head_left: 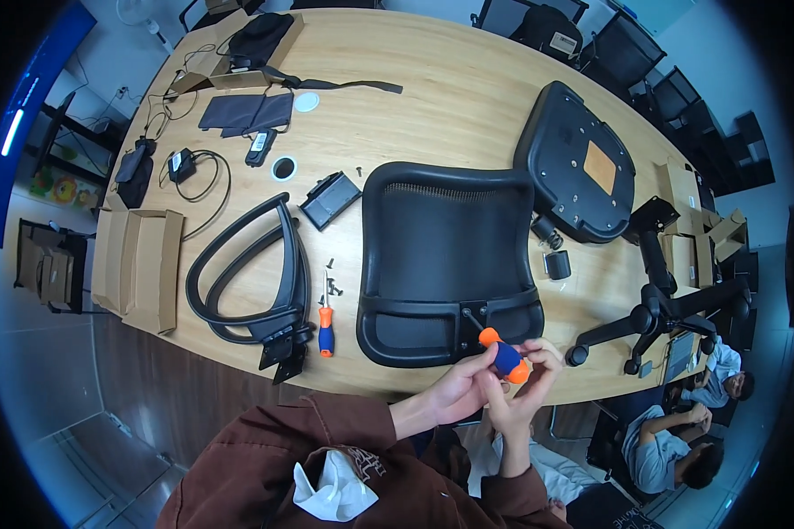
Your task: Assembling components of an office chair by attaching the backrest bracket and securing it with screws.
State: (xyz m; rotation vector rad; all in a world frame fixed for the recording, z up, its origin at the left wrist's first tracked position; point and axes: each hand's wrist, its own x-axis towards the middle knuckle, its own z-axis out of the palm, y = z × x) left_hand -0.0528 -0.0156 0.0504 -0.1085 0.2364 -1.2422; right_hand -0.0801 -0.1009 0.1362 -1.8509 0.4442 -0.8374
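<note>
A black mesh chair back [445,238] lies on the table in front of me. Both hands are at the handle of a screwdriver [508,360], orange at its ends and blue in the middle. Its shaft slants up and left to the screw spot on the chair back's lower crossbar. My left hand [459,388] grips the handle from the left. Around its butt end curl the fingers of my right hand [525,397]. A second screwdriver [325,331] lies left of the chair back, below several loose screws [333,287].
Black armrests [238,264] and an open cardboard box [141,264] lie left. A chair seat [582,159], a gas-lift part [556,264] and a wheeled base [657,309] stand right. Farther back are a black case [329,200] and cables [216,176]. People [670,441] sit at lower right.
</note>
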